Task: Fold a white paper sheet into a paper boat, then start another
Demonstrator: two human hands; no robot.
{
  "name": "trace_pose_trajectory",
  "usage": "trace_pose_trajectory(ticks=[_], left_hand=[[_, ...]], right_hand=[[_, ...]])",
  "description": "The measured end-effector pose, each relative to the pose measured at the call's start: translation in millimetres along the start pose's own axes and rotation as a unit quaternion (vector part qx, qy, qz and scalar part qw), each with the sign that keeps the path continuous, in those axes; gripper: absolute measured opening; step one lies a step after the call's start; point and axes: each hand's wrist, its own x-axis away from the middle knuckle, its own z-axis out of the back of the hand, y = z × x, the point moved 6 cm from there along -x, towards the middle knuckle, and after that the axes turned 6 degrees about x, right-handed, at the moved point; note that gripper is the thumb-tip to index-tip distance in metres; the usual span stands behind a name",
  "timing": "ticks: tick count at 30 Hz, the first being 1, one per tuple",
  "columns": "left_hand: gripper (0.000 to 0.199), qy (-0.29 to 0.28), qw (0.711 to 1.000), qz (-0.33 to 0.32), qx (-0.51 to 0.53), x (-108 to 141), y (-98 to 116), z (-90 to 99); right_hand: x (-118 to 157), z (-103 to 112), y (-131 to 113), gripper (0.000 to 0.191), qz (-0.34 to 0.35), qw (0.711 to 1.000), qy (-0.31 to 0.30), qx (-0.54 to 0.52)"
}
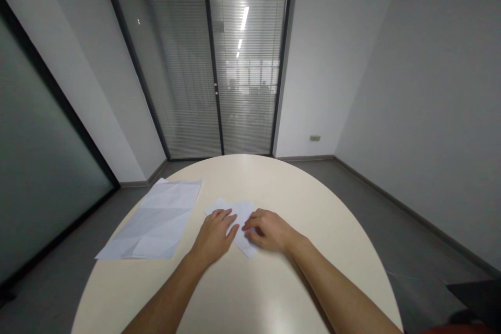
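A small white piece of paper (243, 211), folded into an angular shape, lies on the pale round table (329, 271) between my hands. My left hand (215, 235) rests on its left part, palm down, with the fingers apart. On the right side, my right hand (268, 229) touches the paper with its fingers curled; whether they grip the edge is too small to tell. Parts of the paper are hidden beneath both hands.
Several larger creased white sheets (162, 219) lie at the table's left, reaching its edge. Beyond the table stands a glass door with blinds (250, 115). A dark object (479, 297) is at the lower right, off the table.
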Motion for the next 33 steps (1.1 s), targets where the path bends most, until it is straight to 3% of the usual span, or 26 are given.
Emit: trace_pose_trajectory(ticks=[7,14,19,33], left_hand=[[0.037,-0.018,1.0,-0.006,0.004,1,-5,-7.7],[0.038,-0.03,0.999,-0.021,0.019,3,-6,-7.3],[0.037,-0.051,0.998,-0.008,0.029,4,-5,-8.5],[0.041,-0.069,0.997,0.013,0.041,5,-3,-4.2]], right_hand=[[1,-2,-2,0.032,0.018,0.999,0.003,-0.03],[5,-7,23,0.036,-0.032,0.997,0.067,0.015],[7,-17,34,0.038,-0.058,0.996,0.058,0.029],[7,-12,24,0.035,-0.05,0.996,0.065,0.028]])
